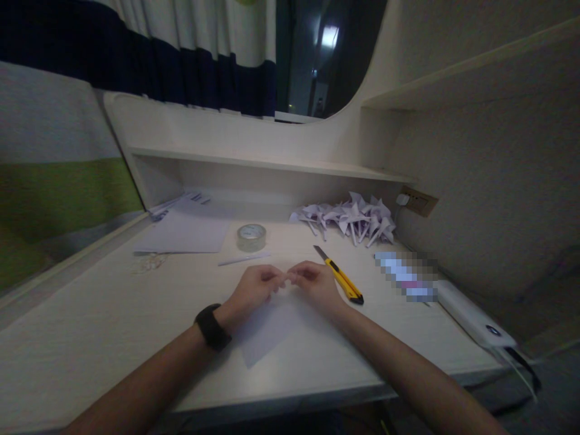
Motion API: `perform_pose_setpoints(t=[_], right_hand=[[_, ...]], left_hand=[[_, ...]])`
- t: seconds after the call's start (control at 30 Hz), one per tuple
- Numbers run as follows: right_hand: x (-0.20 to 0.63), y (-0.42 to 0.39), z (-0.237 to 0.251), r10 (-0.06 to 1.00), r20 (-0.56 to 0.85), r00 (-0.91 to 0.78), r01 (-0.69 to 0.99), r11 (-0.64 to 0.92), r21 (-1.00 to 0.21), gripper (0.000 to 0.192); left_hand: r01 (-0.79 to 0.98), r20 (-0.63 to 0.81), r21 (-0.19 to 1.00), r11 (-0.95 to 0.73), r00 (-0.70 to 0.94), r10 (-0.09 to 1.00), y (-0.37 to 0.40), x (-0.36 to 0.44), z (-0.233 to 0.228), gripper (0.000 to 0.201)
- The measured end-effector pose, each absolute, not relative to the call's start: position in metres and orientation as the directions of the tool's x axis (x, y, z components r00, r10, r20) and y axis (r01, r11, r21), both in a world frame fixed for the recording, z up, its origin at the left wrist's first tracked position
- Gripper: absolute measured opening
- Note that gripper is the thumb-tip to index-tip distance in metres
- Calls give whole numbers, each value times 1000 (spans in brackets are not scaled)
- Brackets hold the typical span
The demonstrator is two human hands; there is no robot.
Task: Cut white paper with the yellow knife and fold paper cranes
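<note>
A white sheet of paper (pixel 267 338) lies on the desk under my hands, one corner toward me. My left hand (pixel 256 289), with a black watch on its wrist, is closed in a pinch at the sheet's far end. Against it, fingertips nearly touching, my right hand (pixel 316 285) pinches the same end. The fingers and dim light hide the exact fold there. Just right of my right hand lies a yellow utility knife (pixel 344 281), blade out. Beyond my left hand are a thin white paper stick (pixel 244 259) and a roll of clear tape (pixel 251 237).
Several white paper pinwheels (pixel 357 219) are heaped at the back right. A stack of paper (pixel 188 226) is at the back left, with pale loops (pixel 149 263) before it. A white power strip (pixel 473 314) with cables lies along the right wall. A shelf (pixel 272 162) overhangs the back.
</note>
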State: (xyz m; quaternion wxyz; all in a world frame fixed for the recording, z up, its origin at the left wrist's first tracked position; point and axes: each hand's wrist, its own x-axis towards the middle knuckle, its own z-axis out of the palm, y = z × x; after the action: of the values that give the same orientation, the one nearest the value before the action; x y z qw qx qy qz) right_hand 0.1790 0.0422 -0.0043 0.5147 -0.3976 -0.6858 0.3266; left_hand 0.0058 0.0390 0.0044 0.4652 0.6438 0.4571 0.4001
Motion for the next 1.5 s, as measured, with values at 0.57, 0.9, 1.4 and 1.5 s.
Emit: perform_pose_setpoints(t=[0.57,0.9,1.4,1.5], right_hand=[[177,41,-4,912,378,-159,133,399,-907,14],[178,42,-5,921,350,-171,154,376,-914,18],[177,46,-6,931,317,-183,112,340,-934,30],[180,49,-6,935,314,-165,113,334,-936,28]], left_hand=[[212,83,965,-152,302,950,36,7,6,37],[221,67,967,-128,264,962,36,5,6,24],[618,491,558,-554,292,821,31,3,3,22],[664,505,452,-595,360,785,36,-4,6,28]])
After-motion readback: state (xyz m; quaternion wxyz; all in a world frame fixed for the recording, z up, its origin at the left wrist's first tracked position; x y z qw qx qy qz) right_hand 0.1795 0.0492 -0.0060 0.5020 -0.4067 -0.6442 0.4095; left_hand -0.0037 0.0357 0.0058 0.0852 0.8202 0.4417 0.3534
